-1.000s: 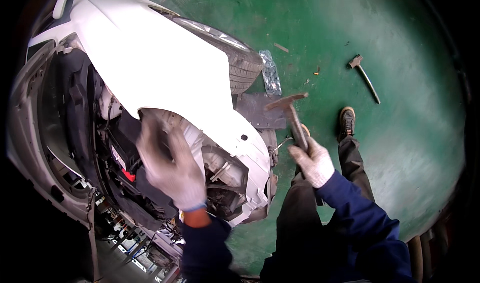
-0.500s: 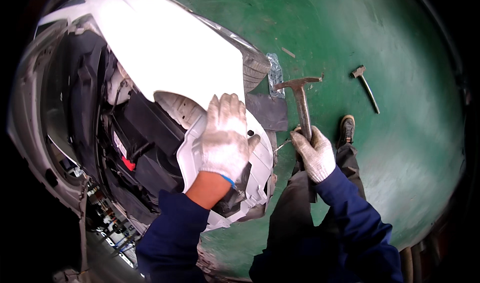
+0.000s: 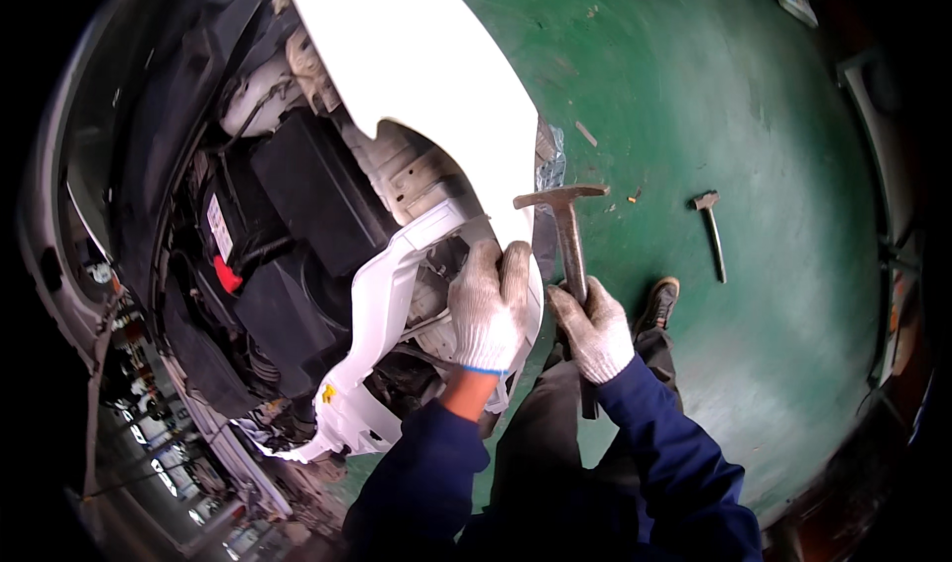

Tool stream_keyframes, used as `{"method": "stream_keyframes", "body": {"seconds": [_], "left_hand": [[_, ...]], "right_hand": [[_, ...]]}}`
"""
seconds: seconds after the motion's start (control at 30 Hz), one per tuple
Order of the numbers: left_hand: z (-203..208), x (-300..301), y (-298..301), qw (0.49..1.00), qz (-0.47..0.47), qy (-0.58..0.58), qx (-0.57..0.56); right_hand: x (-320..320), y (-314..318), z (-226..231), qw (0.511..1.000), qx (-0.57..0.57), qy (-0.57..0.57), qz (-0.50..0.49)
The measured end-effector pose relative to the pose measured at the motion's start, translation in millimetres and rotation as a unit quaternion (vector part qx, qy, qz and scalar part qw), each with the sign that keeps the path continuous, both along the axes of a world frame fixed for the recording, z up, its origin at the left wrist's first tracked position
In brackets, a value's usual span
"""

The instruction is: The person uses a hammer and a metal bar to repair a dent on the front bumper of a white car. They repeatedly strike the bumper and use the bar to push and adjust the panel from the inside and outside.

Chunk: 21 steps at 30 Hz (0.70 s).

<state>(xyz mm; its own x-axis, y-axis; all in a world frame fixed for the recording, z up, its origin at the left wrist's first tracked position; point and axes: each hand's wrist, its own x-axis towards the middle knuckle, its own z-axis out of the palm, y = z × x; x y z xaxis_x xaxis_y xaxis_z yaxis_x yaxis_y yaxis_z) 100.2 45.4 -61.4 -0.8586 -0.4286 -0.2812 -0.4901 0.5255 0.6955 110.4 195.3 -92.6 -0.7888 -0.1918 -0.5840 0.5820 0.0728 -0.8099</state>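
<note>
My left hand (image 3: 490, 304), in a white work glove, has its fingers bent over the front tip of a car's white fender (image 3: 466, 86), by the open headlight bay. Where the fingertips meet the panel is partly hidden. To its right, my right hand (image 3: 596, 330), also gloved, grips the handle of a body hammer (image 3: 569, 235). The hammer stands upright with its long, narrow metal head at the top, just beside the fender's edge. The handle's lower end sticks out below the glove.
The engine bay (image 3: 307, 195) lies open at left, with black covers and a red cap (image 3: 228, 274). A white front frame panel (image 3: 382, 294) curves below it. Another hammer (image 3: 711, 233) lies on the green floor (image 3: 773, 364), past my shoe (image 3: 658, 304).
My left hand has gone from lying flat on the fender to bending its fingers over its front tip. The view has shifted; my right hand still holds the hammer.
</note>
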Motion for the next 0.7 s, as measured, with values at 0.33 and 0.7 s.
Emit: {"method": "stream_keyframes", "body": {"seconds": [0.33,0.7], "left_hand": [[-5,-7,14,0.990,0.027,0.074,-0.113],[-7,-6,16,0.990,0.033,0.065,-0.124]], "right_hand": [[-23,-6,26,0.996,-0.037,-0.062,-0.050],[-32,-11,20,0.996,-0.024,-0.042,-0.079]]}}
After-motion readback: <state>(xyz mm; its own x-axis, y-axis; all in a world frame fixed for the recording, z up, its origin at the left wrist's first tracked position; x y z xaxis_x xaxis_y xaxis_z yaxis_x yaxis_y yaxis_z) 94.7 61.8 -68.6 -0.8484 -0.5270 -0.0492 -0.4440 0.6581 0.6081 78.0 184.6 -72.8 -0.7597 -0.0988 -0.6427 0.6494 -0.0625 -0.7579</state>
